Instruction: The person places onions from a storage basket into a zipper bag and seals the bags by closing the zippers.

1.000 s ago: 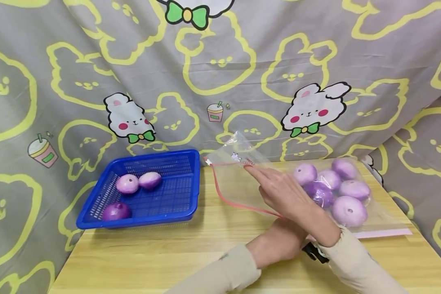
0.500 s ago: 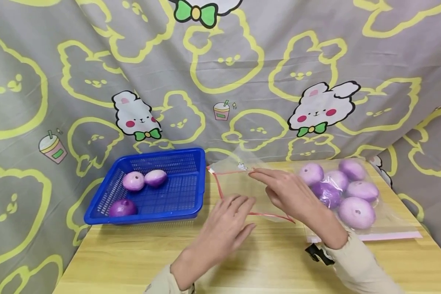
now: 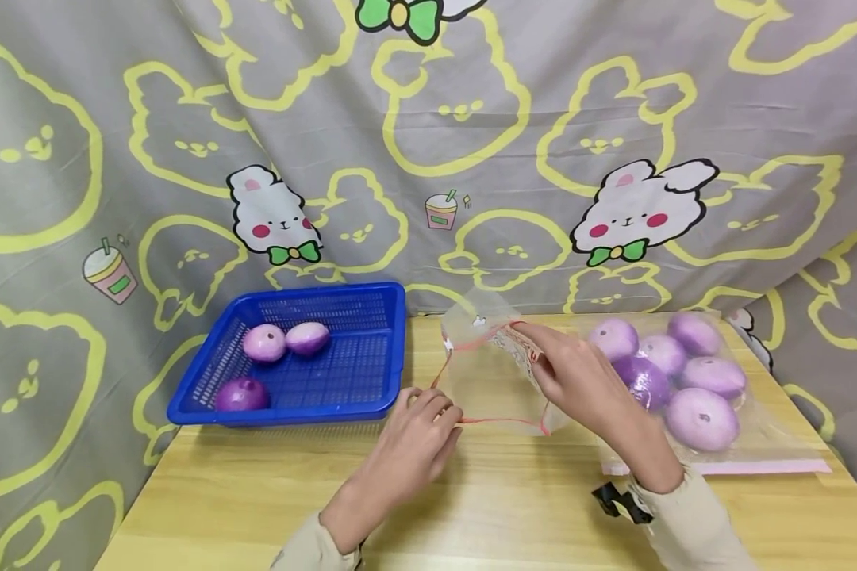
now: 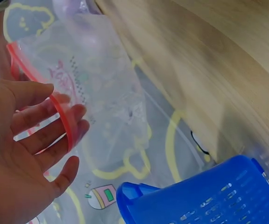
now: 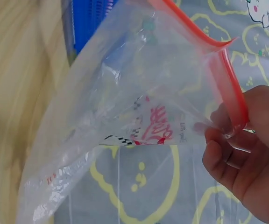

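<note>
A clear zip bag (image 3: pixel 496 385) with a red seal stands gaping between both hands in the head view. My left hand (image 3: pixel 414 436) holds its near left rim; in the left wrist view the fingers (image 4: pixel 55 133) reach behind the film, with the thumb at the red seal. On the far right side of the mouth, my right hand (image 3: pixel 578 381) grips the rim. The right wrist view has that hand (image 5: pixel 260 158) pinching the red edge, and the bag's pink printing shows. Only film shows within this bag.
A blue basket (image 3: pixel 400 341) at left holds a dark purple onion (image 3: pixel 243 394) and two paler onions (image 3: pixel 265 342). Another clear bag (image 3: pixel 778 466), filled with several purple onions (image 3: pixel 701 418), lies at right. A patterned curtain (image 3: pixel 371 119) hangs behind the wooden table (image 3: pixel 514 507).
The left hand has come out from under the right forearm and moved left to the bag's near rim. The bag's mouth has been pulled wider. The view has shifted slightly.
</note>
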Demonstrator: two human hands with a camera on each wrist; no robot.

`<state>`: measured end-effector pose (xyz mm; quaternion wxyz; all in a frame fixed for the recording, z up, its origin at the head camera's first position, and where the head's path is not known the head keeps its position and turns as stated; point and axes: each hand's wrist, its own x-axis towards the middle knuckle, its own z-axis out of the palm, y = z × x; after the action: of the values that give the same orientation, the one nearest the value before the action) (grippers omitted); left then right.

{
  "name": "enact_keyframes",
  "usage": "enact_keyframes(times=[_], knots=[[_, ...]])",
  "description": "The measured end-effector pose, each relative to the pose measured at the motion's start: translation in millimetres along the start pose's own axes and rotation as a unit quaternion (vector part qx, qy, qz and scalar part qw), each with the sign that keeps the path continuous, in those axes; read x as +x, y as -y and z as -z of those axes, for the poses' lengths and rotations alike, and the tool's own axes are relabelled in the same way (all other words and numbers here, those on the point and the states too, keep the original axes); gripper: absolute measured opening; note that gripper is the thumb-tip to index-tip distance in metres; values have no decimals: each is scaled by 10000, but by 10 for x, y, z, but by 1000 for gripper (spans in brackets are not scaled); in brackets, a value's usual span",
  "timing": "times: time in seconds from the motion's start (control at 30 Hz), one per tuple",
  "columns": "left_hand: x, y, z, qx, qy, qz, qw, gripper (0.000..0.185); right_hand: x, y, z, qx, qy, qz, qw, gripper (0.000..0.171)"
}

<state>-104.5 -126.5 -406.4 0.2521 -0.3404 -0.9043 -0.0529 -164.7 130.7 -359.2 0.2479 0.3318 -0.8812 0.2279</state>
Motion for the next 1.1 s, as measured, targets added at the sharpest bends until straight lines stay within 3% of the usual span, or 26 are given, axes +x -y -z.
enact_keyframes(times=[0.13,0.47,0.67,0.83,1.1], knots=[[36,32,12,-99,5,28,9999,14,8,32,9,169,136,-101,9997,56],[49,129,31,-158,-157,206,9995,16,287,196,1,365,775,-480,9952,45],[74,160,-62,-116,298,359,9988,17,189,88,-32,301,707,-426,9961,51],[187,230,-158,92,694,451,9965,18,190,7,-57,534,806,-565,9937,60],[390,354,-271,110,864,565,9946,25,323,-127,-257,593,897,-701,9917,64]])
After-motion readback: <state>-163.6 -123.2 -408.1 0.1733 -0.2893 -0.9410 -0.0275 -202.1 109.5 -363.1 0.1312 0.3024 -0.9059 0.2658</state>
